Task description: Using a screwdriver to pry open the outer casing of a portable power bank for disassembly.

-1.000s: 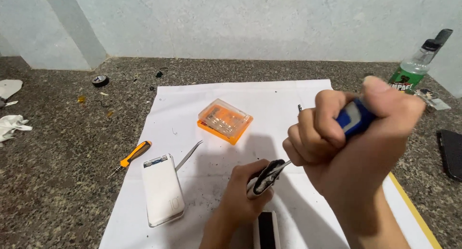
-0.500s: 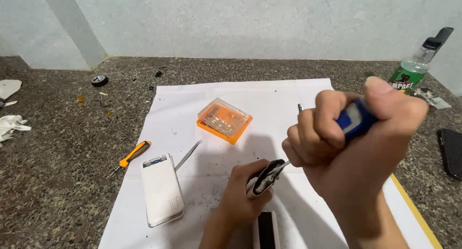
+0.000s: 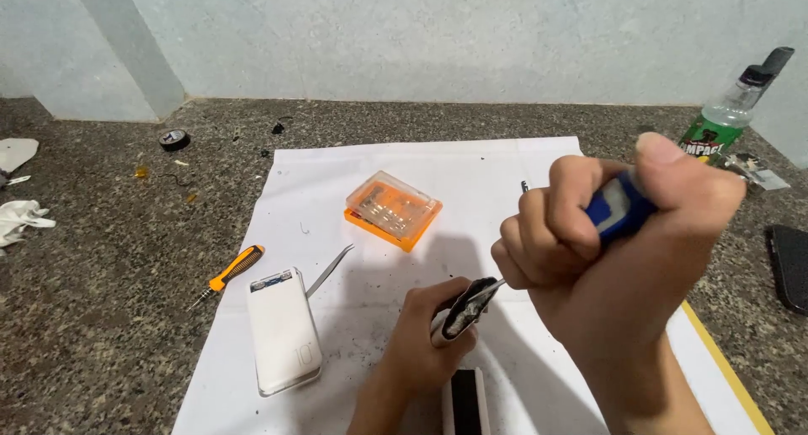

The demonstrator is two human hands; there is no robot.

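— Both hands are working close together over the white paper sheet (image 3: 471, 170). See the right hand (image 3: 610, 237)? It is fisting tightly around a blue-handled tool (image 3: 619, 209), thumb pressing on top.

— Yes, and the thin metal tip is poking out below the fist and touching that small grey part (image 3: 463, 309).

— Which the left hand (image 3: 425, 338) is pinching, fingers curling shut around it, just above the sheet near its front edge.

— Something dark with pale sides is lying right below that hand, a flat block (image 3: 465, 401). I cannot tell what it is.

— Over to the left, a white power bank (image 3: 284, 332) is lying flat on the paper, with tweezers (image 3: 330, 269) just beside its far corner.

— And an orange-handled screwdriver (image 3: 229, 273) is resting half off the sheet, on the speckled table (image 3: 93, 300).

— Further back on the paper, an orange bit case (image 3: 392, 209) with a clear lid is sitting well apart from the hands.

— At the far right, a green-labelled bottle (image 3: 725, 119) is standing near the wall, and a black flat thing (image 3: 789, 267) is lying at the table's right edge.

— A small roll of black tape (image 3: 174, 139) is sitting far back on the left.
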